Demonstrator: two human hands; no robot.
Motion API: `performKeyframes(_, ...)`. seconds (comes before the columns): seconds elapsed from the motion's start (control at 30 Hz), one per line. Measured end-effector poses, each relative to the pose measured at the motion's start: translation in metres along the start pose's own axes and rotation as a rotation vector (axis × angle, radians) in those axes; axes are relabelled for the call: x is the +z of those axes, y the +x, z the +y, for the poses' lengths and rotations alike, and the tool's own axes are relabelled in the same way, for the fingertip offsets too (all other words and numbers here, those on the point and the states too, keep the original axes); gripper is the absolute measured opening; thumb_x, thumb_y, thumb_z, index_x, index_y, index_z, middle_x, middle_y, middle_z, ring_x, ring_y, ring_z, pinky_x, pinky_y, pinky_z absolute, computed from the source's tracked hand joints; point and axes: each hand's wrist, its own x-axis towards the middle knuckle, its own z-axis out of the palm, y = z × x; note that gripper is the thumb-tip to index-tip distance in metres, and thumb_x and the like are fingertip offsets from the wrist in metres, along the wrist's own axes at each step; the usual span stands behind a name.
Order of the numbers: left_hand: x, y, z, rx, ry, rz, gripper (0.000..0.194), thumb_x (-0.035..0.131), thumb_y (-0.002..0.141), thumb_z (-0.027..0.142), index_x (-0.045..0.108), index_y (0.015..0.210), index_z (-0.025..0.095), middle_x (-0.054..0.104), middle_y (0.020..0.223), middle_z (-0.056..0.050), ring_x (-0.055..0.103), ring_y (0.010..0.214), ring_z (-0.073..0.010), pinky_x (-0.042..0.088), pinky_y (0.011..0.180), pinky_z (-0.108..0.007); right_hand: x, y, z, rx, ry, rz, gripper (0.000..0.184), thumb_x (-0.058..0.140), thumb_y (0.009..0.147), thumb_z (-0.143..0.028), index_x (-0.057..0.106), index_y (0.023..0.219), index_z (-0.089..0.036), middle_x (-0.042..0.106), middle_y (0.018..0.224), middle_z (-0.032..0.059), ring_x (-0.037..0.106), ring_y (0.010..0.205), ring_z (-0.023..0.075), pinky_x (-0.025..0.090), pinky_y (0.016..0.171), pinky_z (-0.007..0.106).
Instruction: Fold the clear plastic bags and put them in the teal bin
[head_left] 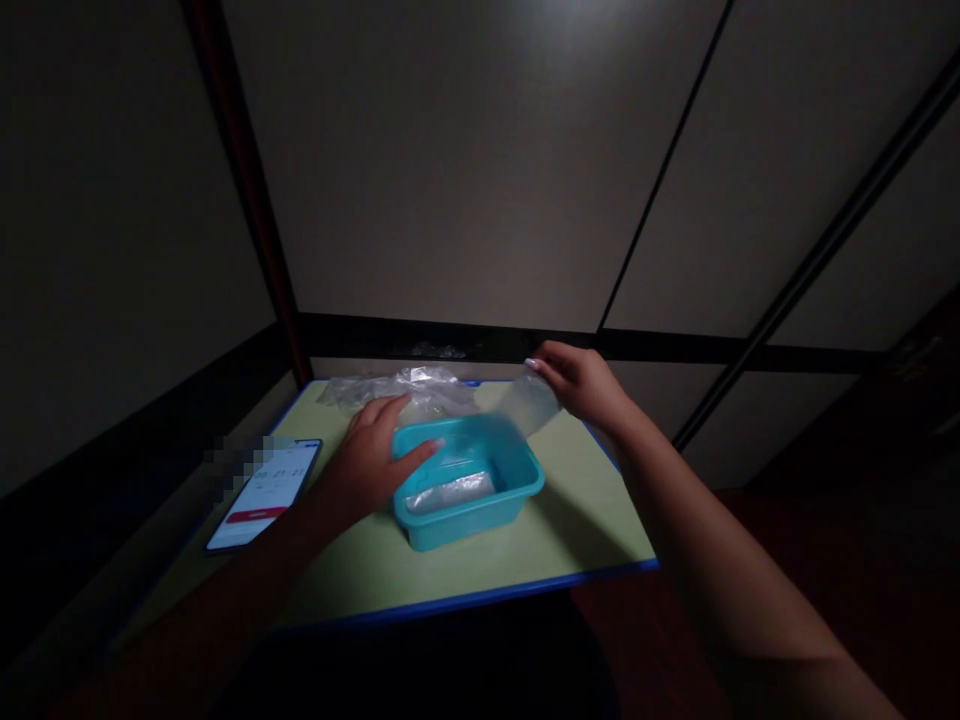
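Observation:
A teal plastic bin (517, 465) stands on a small pale-green table (570, 540) with a blue edge. A clear plastic bag lies inside the bin. My left hand (375, 455) rests on the bin's left rim, fingers spread and flat. My right hand (581, 380) is raised behind the bin's far right corner, pinching a clear plastic bag (529, 402) that hangs down toward the bin. A heap of crumpled clear plastic bags (405, 388) lies at the table's back, just beyond my left hand.
A lit phone (266, 492) lies at the table's left edge. Grey partition walls with dark frames close in the back and left. To the right the table ends and a dark floor drops away.

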Motion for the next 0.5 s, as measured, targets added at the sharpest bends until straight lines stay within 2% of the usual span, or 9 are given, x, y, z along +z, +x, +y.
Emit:
performKeyframes(0.07,-0.01,0.013,0.017,0.174,-0.058,-0.036,0.058,0.055,0.076,0.049,0.046,0.124,0.018,0.047,0.128,-0.011,0.042,0.12,-0.0278,0.032,0.101,-0.044,0.008,0.005,-0.024,-0.079,0.016,-0.064,0.024,0.046,0.087,-0.036,0.056,0.075,-0.017,0.051,0.06,-0.0021,0.044,0.053,0.0093,0.027,0.051,0.02)
performKeyframes(0.13,-0.018,0.029,0.032,0.319,-0.164,-0.077,0.059,0.061,0.072,0.047,0.047,0.123,0.021,0.049,0.127,-0.009,0.043,0.119,-0.0259,0.033,0.1,-0.041,0.015,0.008,-0.044,-0.166,0.036,-0.112,0.022,0.047,0.087,-0.034,0.058,0.078,-0.017,0.053,0.062,-0.0018,0.045,0.055,0.0092,0.027,0.053,0.02)
performKeyframes(0.2,-0.021,0.045,0.042,0.383,-0.31,-0.141,0.06,0.066,0.07,0.044,0.048,0.121,0.019,0.052,0.125,-0.009,0.048,0.113,-0.0246,0.037,0.095,-0.038,0.021,0.01,-0.059,-0.226,0.049,-0.132,0.02,0.047,0.087,-0.032,0.059,0.08,-0.017,0.054,0.063,-0.0014,0.045,0.056,0.0093,0.027,0.054,0.02)
performKeyframes(0.37,-0.015,0.068,0.044,0.369,-0.555,-0.392,0.037,0.066,0.07,0.035,0.059,0.101,0.016,0.064,0.105,-0.006,0.058,0.098,-0.022,0.044,0.084,-0.035,0.028,0.011,-0.067,-0.216,0.029,-0.093,0.02,0.046,0.087,-0.032,0.059,0.082,-0.018,0.054,0.063,-0.0017,0.044,0.056,0.0094,0.026,0.054,0.021)
performKeyframes(0.5,-0.005,0.068,0.035,0.228,-0.731,-0.516,0.029,0.062,0.074,0.03,0.061,0.098,0.015,0.067,0.098,-0.006,0.061,0.094,-0.0203,0.046,0.081,-0.033,0.035,0.009,-0.057,-0.139,0.003,-0.021,0.02,0.045,0.087,-0.032,0.057,0.078,-0.019,0.051,0.059,-0.0026,0.042,0.052,0.0091,0.024,0.051,0.021)
